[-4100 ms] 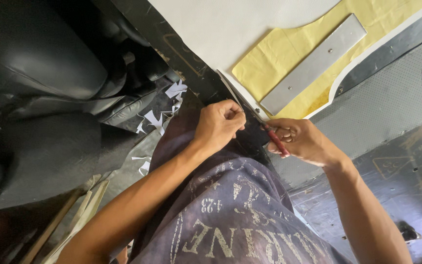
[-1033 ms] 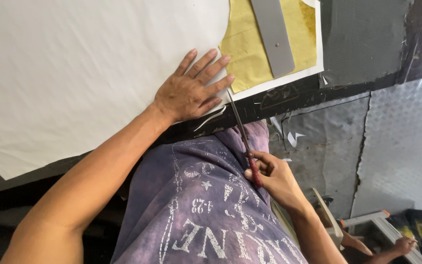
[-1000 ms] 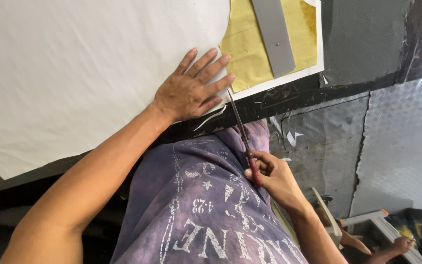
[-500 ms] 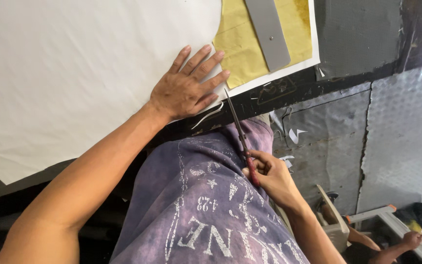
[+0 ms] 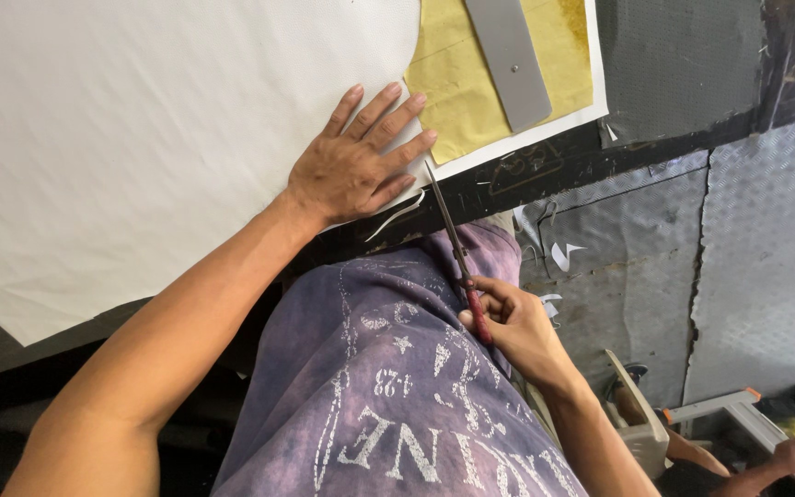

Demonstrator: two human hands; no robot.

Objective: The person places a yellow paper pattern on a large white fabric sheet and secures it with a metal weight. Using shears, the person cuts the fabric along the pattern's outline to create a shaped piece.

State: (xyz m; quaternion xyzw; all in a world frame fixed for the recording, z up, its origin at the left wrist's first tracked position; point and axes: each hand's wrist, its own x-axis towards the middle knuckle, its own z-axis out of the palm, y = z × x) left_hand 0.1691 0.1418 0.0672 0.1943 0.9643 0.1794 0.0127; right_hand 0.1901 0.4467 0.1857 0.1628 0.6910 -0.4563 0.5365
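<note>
Keep left hand (image 5: 353,175) pressed flat on white sheet (image 5: 158,120) while right hand (image 5: 508,322), gripping red-handled scissors (image 5: 457,262), cuts close beside fingertips.

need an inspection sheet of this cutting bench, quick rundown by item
surface: dark worktable edge, scuffed, mostly covered.
job's things: large white sheet spread flat; yellow pattern piece on it under a grey metal bar; scissors with red handles, tips at the sheet's edge.
clutter: thin white offcut strip; paper scraps on the floor.
hands: left hand pressed flat on the sheet; right hand gripping the scissors.
cables: nothing seen.
surroundings: grey tread-plate floor; another person's hand at lower right.
</note>
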